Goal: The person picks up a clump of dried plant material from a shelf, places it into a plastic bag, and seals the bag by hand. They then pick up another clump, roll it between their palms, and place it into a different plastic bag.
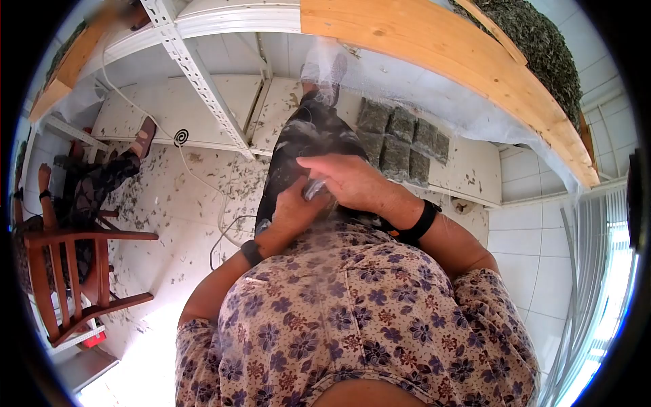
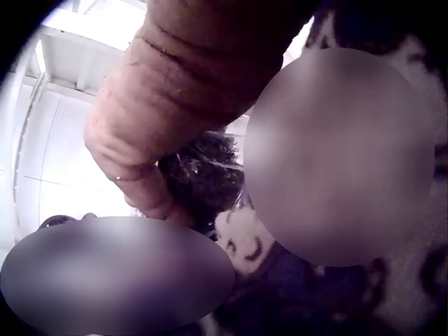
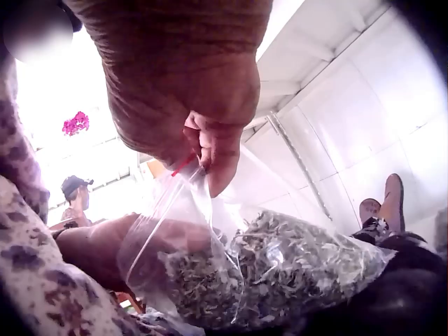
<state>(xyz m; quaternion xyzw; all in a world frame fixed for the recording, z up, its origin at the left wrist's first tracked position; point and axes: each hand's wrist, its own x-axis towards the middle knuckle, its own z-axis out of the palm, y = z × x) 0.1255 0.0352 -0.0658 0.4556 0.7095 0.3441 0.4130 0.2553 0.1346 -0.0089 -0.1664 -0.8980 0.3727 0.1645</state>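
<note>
A clear zip bag (image 1: 316, 190) of dried grey-green leaves is held between both hands over the lap. In the right wrist view the right hand (image 3: 199, 91) pinches the bag's red-striped top edge between thumb and finger, and the leaves lie in the lower part of the bag (image 3: 280, 266). The left hand (image 1: 297, 209) grips the bag from the left side in the head view. Up close, the left hand (image 2: 168, 98) has its fingers curled against the dark-looking bag (image 2: 206, 175). Part of the bag is hidden behind the fingers.
Several filled bags (image 1: 400, 146) lie in rows on a low white bench (image 1: 468, 169). Above is a wood-edged, plastic-lined tray (image 1: 434, 61) with heaped leaves (image 1: 525, 47). A brown chair (image 1: 68, 271) and another person's legs (image 1: 108, 173) are at left; a cable (image 1: 196, 175) crosses the leaf-strewn floor.
</note>
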